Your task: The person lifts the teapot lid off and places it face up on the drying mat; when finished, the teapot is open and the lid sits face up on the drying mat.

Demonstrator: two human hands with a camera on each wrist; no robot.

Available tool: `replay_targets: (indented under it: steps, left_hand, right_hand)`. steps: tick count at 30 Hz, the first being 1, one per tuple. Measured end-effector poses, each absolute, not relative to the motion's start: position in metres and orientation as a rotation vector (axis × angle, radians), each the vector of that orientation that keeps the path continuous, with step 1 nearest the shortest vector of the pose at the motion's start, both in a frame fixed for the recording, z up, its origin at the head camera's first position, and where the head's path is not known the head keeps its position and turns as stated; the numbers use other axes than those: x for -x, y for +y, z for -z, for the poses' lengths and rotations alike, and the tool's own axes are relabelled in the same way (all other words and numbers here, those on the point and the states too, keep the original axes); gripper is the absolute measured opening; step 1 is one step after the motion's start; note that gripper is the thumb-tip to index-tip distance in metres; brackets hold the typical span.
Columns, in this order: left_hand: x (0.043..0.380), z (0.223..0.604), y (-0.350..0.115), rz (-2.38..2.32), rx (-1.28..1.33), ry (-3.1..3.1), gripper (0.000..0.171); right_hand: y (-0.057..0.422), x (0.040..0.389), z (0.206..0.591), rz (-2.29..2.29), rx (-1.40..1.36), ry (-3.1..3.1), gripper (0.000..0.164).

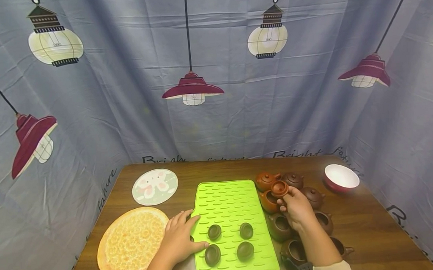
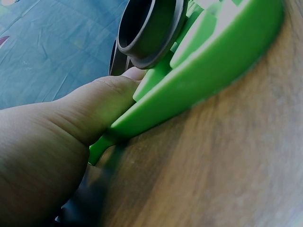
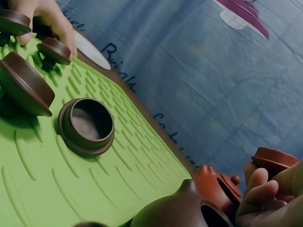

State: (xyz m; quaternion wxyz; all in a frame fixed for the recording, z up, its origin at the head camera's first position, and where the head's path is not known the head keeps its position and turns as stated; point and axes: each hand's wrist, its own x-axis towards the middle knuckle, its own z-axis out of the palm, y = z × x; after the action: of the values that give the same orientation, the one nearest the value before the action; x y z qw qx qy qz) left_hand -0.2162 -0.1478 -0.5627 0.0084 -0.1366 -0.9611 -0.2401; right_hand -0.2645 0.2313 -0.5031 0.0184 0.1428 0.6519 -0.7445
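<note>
My right hand point(image 1: 298, 208) pinches a reddish-brown teapot lid point(image 1: 279, 188) between thumb and fingers. It hangs close over an orange-brown teapot point(image 1: 269, 205) whose top is uncovered. Behind that, another orange-brown teapot point(image 1: 266, 182) wears its lid. My left hand point(image 1: 178, 239) rests with fingers spread at the left edge of a green drying mat point(image 1: 227, 202), its thumb reaching onto the mat beside a dark brown lid point(image 1: 212, 255). Several dark lids lie on the mat; one lid point(image 3: 87, 126) turns its hollow underside up in the right wrist view.
Dark teapots stand in two columns right of the mat, some lidded, others uncovered, like the front teapot point(image 1: 296, 251). A red bowl with white inside point(image 1: 341, 178) is at the far right. On the left lie a round yellow mat point(image 1: 133, 243) and a pale rabbit mat point(image 1: 155, 186).
</note>
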Motion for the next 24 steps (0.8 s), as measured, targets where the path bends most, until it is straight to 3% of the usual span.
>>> replay_targets:
  steps: [24]
  left_hand:
    - [0.218,0.565,-0.149,0.767,0.428,-3.008,0.097]
  right_hand:
    - [0.186,0.257,0.500,2.237,-0.296,1.976,0.028]
